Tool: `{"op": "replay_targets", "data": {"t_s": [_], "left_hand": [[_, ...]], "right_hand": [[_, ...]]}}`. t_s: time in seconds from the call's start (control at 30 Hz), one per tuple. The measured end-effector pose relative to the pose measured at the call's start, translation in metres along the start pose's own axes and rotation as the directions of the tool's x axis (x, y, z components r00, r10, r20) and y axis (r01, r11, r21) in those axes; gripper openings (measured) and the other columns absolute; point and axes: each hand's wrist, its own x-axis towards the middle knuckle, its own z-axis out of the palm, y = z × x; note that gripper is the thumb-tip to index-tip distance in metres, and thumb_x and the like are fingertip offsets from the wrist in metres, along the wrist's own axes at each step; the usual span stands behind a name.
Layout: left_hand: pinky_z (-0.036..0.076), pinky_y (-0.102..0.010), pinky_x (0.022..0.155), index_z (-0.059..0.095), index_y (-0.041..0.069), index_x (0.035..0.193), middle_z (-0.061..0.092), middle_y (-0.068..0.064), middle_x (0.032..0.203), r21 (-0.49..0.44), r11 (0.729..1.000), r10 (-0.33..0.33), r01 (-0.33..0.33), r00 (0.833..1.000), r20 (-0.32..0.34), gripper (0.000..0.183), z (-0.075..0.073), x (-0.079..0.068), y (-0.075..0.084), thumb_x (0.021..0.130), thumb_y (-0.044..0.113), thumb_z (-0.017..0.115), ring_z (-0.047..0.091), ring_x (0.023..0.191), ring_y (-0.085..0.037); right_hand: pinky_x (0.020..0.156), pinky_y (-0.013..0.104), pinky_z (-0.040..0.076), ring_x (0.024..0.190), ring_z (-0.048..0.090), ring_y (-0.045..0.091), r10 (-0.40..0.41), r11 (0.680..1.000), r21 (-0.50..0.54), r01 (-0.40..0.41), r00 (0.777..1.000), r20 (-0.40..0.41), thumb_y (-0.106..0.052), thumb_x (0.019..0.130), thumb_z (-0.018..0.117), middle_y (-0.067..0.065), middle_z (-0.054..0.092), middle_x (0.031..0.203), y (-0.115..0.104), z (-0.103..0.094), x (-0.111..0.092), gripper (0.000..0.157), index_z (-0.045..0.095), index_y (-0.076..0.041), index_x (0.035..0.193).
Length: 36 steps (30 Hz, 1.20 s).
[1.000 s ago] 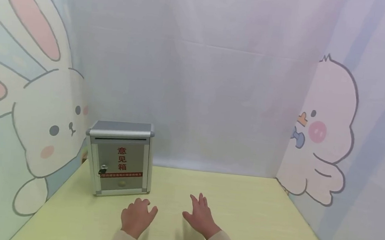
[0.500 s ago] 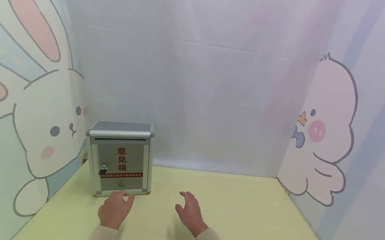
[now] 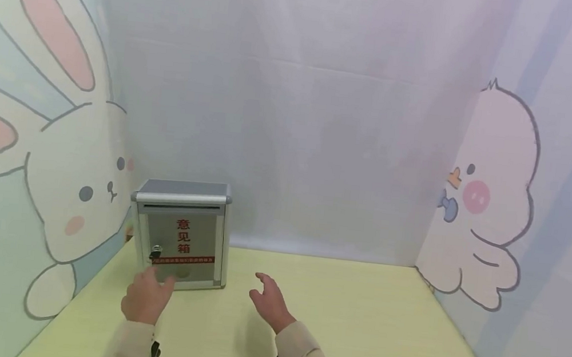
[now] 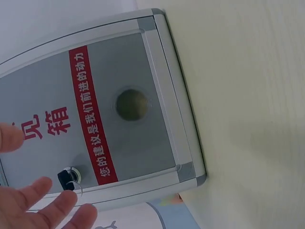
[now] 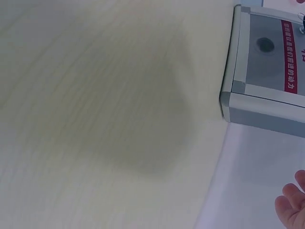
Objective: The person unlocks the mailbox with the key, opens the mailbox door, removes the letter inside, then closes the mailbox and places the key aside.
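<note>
A grey metal suggestion box with silver trim stands at the left back of the table, red lettering and a red band on its door. A key with a dark head sits in the lock at the door's left side. My left hand is in front of the box's lower left corner, fingers spread and holding nothing; in the left wrist view its fingertips come close beside the key. To the right of the box, over the table, my right hand has its fingers loosely bent with nothing in them.
The pale yellow table spreads out to the right of the box. A white curtain hangs behind it. Side panels carry a cartoon rabbit on the left and a chick on the right.
My left hand has moved left, from in front of the table's middle to the box's lower left corner. My right hand has shifted slightly left and forward. The box has stayed put.
</note>
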Motion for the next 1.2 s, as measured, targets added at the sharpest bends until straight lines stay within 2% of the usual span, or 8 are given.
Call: {"op": "replay_targets", "data": {"t_s": [0.2, 0.37, 0.5, 0.63, 0.83, 0.9, 1.07, 1.2], "left_hand": [[0.044, -0.062, 0.064, 0.045, -0.013, 0.127, 0.052, -0.039, 0.113, -0.034, 0.999, -0.007, 0.006, 0.999, -0.033, 0.054, -0.011, 0.013, -0.004, 0.090, 0.025, 0.047, 0.054, 0.090, -0.057], [0.043, -0.064, 0.073, 0.037, -0.014, 0.133, 0.047, -0.040, 0.117, -0.058, 0.997, -0.053, 0.053, 0.999, 0.003, 0.058, -0.011, 0.020, -0.007, 0.093, 0.028, 0.046, 0.049, 0.099, -0.059], [0.041, -0.065, 0.076, 0.033, -0.015, 0.135, 0.047, -0.040, 0.118, -0.085, 0.994, -0.065, 0.065, 0.998, 0.006, 0.061, -0.011, 0.030, -0.012, 0.093, 0.027, 0.047, 0.047, 0.102, -0.060], [0.039, -0.066, 0.082, 0.024, -0.014, 0.140, 0.043, -0.041, 0.123, -0.107, 0.992, -0.068, 0.074, 0.996, 0.057, 0.066, -0.014, 0.039, -0.018, 0.094, 0.027, 0.045, 0.045, 0.106, -0.061], [0.035, -0.066, 0.092, 0.009, -0.010, 0.147, 0.033, -0.040, 0.137, -0.137, 0.985, -0.080, 0.104, 0.982, 0.171, 0.073, -0.022, 0.048, -0.020, 0.095, 0.029, 0.042, 0.038, 0.117, -0.060], [0.035, -0.065, 0.092, 0.005, -0.008, 0.148, 0.029, -0.039, 0.141, -0.151, 0.984, -0.067, 0.096, 0.981, 0.184, 0.075, -0.025, 0.051, -0.019, 0.095, 0.030, 0.041, 0.038, 0.118, -0.060], [0.041, -0.060, 0.082, -0.003, -0.002, 0.151, 0.023, -0.038, 0.146, -0.166, 0.984, -0.031, 0.067, 0.977, 0.209, 0.078, -0.032, 0.059, -0.014, 0.096, 0.031, 0.042, 0.050, 0.101, -0.054], [0.042, -0.059, 0.083, -0.005, 0.000, 0.151, 0.019, -0.037, 0.147, -0.183, 0.981, -0.021, 0.061, 0.976, 0.217, 0.080, -0.037, 0.065, -0.010, 0.096, 0.032, 0.043, 0.049, 0.105, -0.055]], "right_hand": [[0.095, 0.057, 0.038, 0.119, 0.046, 0.045, 0.034, 0.997, 0.069, -0.038, 0.998, 0.050, -0.013, 0.090, 0.051, 0.030, 0.046, 0.133, -0.009, 0.009, 0.012, 0.051, 0.043, 0.007, 0.135], [0.100, 0.057, 0.035, 0.126, 0.041, 0.046, 0.055, 0.996, 0.070, -0.061, 0.994, 0.093, -0.013, 0.089, 0.050, 0.031, 0.042, 0.138, -0.015, 0.013, 0.016, 0.057, 0.036, 0.008, 0.141], [0.104, 0.055, 0.031, 0.131, 0.036, 0.044, 0.076, 0.995, 0.060, -0.084, 0.988, 0.135, -0.016, 0.090, 0.048, 0.029, 0.038, 0.143, -0.027, 0.015, 0.029, 0.064, 0.028, 0.006, 0.146], [0.106, 0.052, 0.029, 0.134, 0.033, 0.041, 0.112, 0.992, 0.041, -0.121, 0.978, 0.174, -0.020, 0.092, 0.047, 0.026, 0.035, 0.146, -0.039, 0.021, 0.047, 0.067, 0.022, 0.002, 0.149], [0.108, 0.052, 0.026, 0.138, 0.026, 0.040, 0.174, 0.977, 0.085, -0.195, 0.963, 0.207, -0.022, 0.095, 0.046, 0.023, 0.025, 0.152, -0.053, 0.029, 0.063, 0.068, 0.015, 0.001, 0.151], [0.109, 0.052, 0.023, 0.140, 0.022, 0.039, 0.187, 0.971, 0.107, -0.212, 0.962, 0.200, -0.021, 0.096, 0.046, 0.022, 0.021, 0.154, -0.056, 0.031, 0.066, 0.068, 0.014, 0.001, 0.151], [0.110, 0.051, 0.022, 0.140, 0.022, 0.039, 0.193, 0.966, 0.139, -0.218, 0.965, 0.177, -0.018, 0.095, 0.047, 0.023, 0.019, 0.154, -0.063, 0.034, 0.074, 0.070, 0.010, 0.002, 0.151], [0.109, 0.051, 0.024, 0.138, 0.024, 0.040, 0.179, 0.967, 0.148, -0.207, 0.967, 0.180, -0.017, 0.094, 0.048, 0.025, 0.020, 0.154, -0.069, 0.035, 0.081, 0.073, 0.008, 0.002, 0.151]]}}
